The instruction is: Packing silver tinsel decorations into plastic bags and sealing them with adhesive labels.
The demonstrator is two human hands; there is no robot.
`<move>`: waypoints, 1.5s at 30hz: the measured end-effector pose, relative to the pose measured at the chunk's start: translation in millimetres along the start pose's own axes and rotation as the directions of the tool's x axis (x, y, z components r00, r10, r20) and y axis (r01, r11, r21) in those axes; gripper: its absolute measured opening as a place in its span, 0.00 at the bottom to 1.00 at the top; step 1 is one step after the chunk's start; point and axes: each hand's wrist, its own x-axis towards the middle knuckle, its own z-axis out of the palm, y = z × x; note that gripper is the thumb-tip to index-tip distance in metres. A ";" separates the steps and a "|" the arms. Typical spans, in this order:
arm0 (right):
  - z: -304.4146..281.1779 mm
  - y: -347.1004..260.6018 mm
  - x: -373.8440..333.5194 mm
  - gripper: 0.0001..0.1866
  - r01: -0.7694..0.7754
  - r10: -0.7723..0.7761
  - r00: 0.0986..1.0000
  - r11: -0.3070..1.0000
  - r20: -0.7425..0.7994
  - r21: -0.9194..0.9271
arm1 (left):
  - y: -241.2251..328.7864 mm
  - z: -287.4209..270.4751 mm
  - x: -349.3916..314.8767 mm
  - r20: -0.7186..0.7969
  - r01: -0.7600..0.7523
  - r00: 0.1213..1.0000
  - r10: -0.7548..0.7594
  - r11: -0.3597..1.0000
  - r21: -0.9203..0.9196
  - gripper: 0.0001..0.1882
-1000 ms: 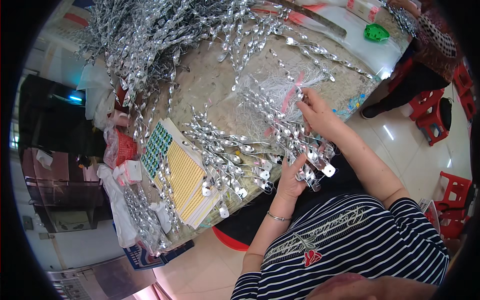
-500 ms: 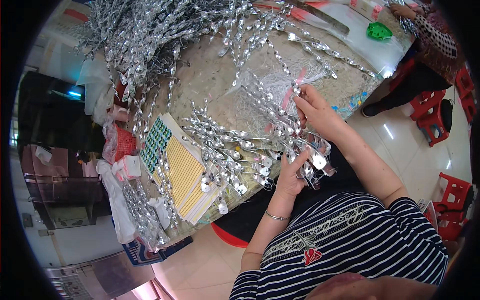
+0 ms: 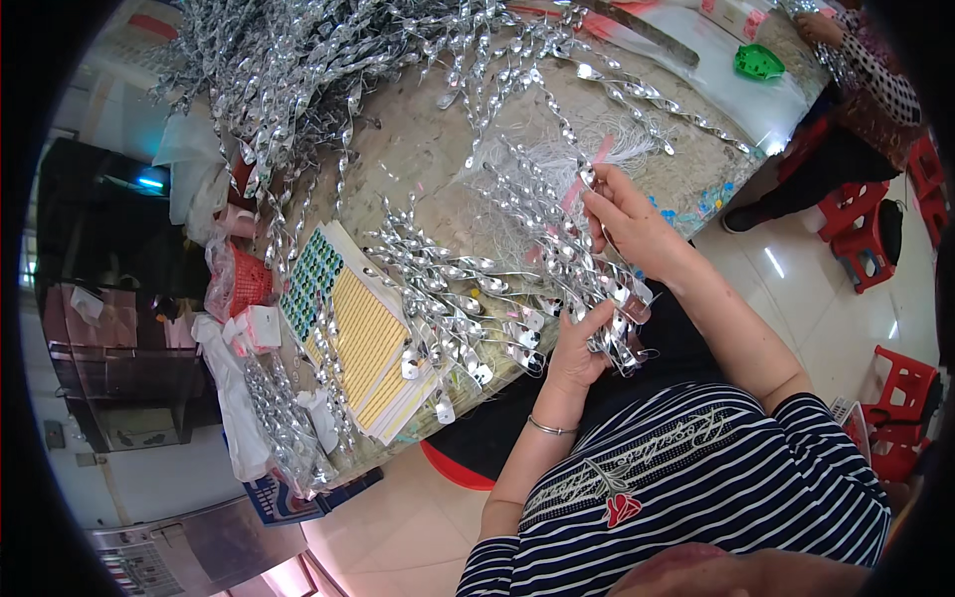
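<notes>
The bundle of twisted silver strips (image 3: 559,239) lies slantwise over the near edge of the table (image 3: 408,149), its long axis running from the loose white threads (image 3: 629,151) down toward the person's lap. The left hand (image 3: 577,356) has its fingers wrapped round the lower end. Nearer the upper half, just right of it, the right hand (image 3: 632,224) seems to pinch a single strand (image 3: 565,129), which trails off toward the big silver heap (image 3: 298,60).
</notes>
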 end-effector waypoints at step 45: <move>-24.7 -69.8 -24.0 0.29 0.237 -0.244 0.970 0.918 0.020 -0.317 | -0.6 -12.5 2.0 0.084 0.011 0.996 -0.004 0.997 -0.082 0.24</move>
